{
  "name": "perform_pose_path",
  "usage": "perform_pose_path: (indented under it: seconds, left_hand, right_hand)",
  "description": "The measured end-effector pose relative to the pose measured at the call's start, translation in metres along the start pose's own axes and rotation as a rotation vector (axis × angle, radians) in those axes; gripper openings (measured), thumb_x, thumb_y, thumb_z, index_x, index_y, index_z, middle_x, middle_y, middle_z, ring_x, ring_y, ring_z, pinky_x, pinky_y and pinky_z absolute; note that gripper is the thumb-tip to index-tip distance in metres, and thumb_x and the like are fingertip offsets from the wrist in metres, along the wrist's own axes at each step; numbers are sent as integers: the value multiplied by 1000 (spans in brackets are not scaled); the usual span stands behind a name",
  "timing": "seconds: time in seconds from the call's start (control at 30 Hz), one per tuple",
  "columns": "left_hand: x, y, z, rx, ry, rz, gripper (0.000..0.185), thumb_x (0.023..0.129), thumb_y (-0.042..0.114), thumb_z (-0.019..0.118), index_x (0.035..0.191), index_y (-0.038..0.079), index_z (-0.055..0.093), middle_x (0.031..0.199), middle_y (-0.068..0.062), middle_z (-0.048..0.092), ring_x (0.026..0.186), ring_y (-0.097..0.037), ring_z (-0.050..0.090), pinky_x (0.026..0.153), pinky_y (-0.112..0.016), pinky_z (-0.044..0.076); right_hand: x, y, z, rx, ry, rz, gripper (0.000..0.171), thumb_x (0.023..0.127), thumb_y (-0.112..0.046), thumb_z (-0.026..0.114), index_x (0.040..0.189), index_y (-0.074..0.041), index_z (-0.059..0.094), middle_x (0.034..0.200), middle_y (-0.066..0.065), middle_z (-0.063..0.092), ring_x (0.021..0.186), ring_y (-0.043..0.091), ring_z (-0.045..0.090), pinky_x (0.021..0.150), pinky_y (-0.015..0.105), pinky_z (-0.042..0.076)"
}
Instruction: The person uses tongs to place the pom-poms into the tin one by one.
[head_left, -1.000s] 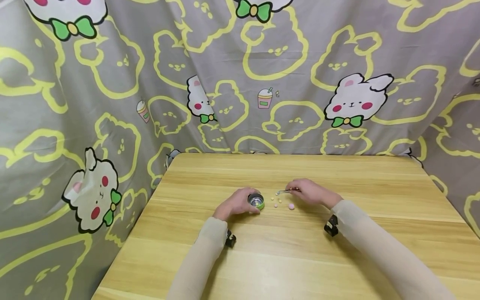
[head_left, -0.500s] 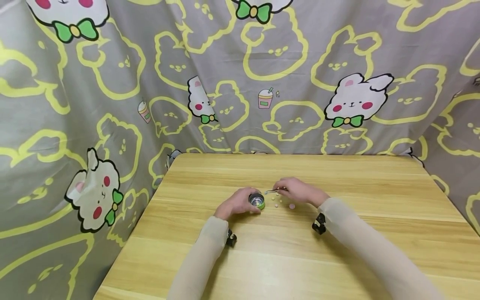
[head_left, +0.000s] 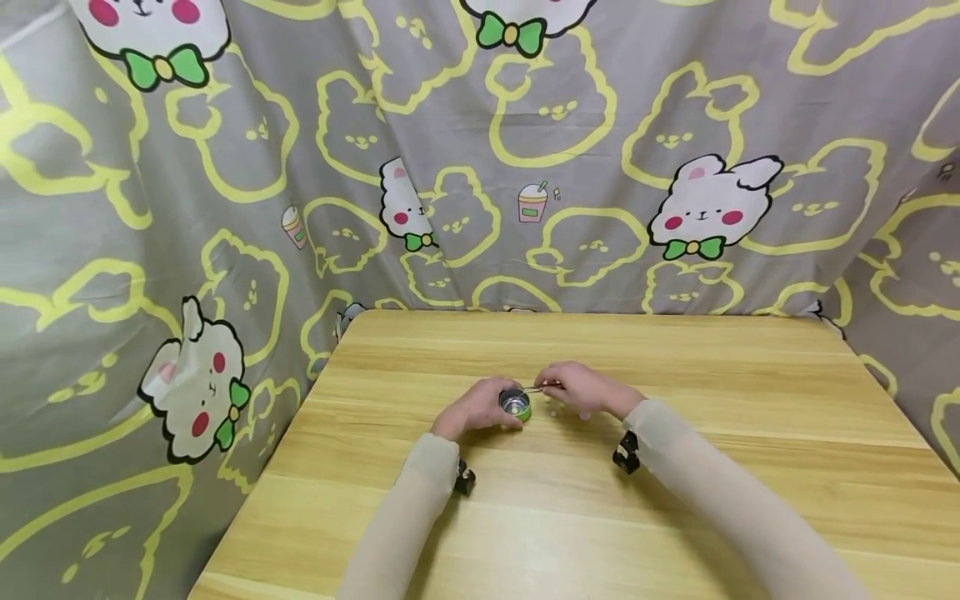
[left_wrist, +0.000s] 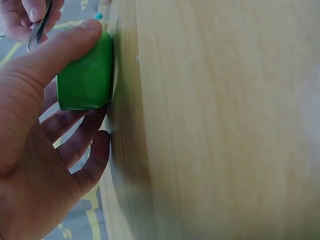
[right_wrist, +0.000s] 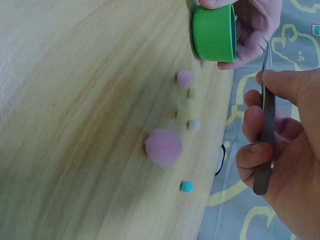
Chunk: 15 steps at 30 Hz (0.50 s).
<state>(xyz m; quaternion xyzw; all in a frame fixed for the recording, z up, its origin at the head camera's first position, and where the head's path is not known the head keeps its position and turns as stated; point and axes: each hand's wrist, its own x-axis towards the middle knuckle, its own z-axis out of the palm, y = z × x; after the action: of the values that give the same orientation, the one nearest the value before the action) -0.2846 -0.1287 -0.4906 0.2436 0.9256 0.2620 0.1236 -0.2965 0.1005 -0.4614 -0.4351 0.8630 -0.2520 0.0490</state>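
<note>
Currently: Tin Braced, Tweezers at Its Rim

My left hand [head_left: 480,404] is curled round the side of a green tin [right_wrist: 214,34], thumb on one side and fingers on the other. The tin stands upright on the counter [head_left: 562,517], mouth facing up. I judge this grip to be a brace: a small tin would likely slide if nudged, and holding it by the wall leaves the mouth unobstructed.

My right hand [head_left: 588,387] is partly closed, pinching a pair of tweezers [right_wrist: 266,135] between thumb and fingers. The thin tips point towards the tin; in the head view they reach its rim. I see no ball at the tips, though they are too fine to confirm this. The grip sits behind the tips, presumably so that my fingers stay clear of the rim.

Loose balls lie on the counter to the right of the tin: a large pink ball [right_wrist: 164,147], a small pink ball [right_wrist: 184,77], a teal ball [right_wrist: 187,186], a whitish ball [right_wrist: 194,124] and two yellowish balls [right_wrist: 194,93]. Their position probably gives the tweezers a short reach. Something pale shows inside the tin, too small to identify
</note>
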Motion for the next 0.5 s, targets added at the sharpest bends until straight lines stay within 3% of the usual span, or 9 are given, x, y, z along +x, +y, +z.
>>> perform_pose_path:
  seconds: [0.33, 0.5]
  left_hand:
    - [1, 0, 1, -10, 11, -6, 59, 71, 30, 84, 122, 14, 59, 112, 2, 62, 102, -14, 56, 92, -31, 43]
    - [-1, 0, 0, -17, 2, -19, 60, 70, 29, 84, 122, 14, 59, 114, 1, 61, 104, -16, 55, 92, -32, 43]
  right_hand:
    - [-17, 9, -8, -11, 53, 17, 18, 95, -10, 55, 109, -7, 66, 97, 2, 62, 85, 14, 57, 76, 35, 48]
    - [-34, 19, -13, -37, 59, 41, 16, 94, -9, 56, 106, -7, 67, 90, -1, 60, 75, 10, 52, 68, 31, 46]
